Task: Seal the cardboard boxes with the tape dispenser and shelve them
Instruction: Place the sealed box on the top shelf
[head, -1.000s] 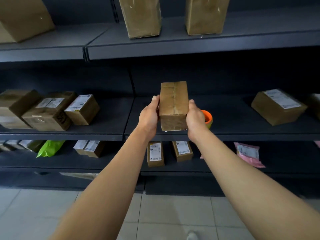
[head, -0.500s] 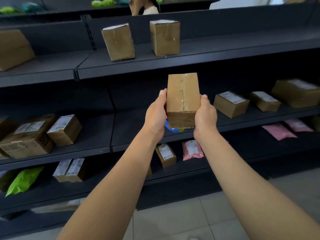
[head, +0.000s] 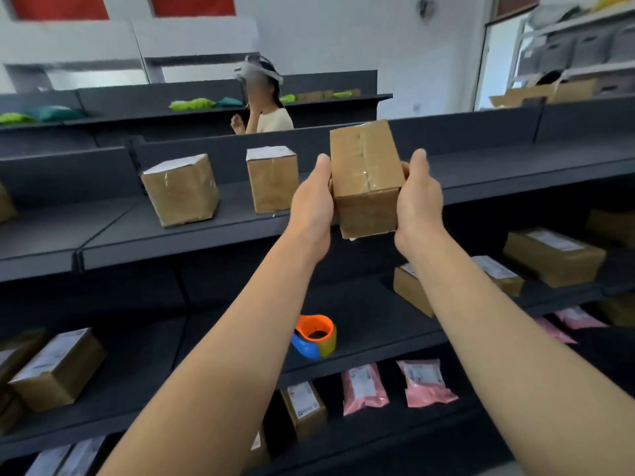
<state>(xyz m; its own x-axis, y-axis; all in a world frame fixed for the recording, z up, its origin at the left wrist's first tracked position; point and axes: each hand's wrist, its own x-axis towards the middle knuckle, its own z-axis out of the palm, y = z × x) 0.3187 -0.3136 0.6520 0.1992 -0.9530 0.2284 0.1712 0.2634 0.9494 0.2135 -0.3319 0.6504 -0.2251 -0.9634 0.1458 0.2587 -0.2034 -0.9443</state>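
Both bare arms reach forward and up. The left hand (head: 311, 204) and right hand (head: 419, 197) clasp the cardboard box (head: 366, 173) between their palms, thumbs pointing up.

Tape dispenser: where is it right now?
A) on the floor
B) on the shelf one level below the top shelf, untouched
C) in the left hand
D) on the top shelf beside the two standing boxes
B: the tape dispenser sits alone on the shelf one level down, while the left hand and right hand both hold the box up by the top shelf.
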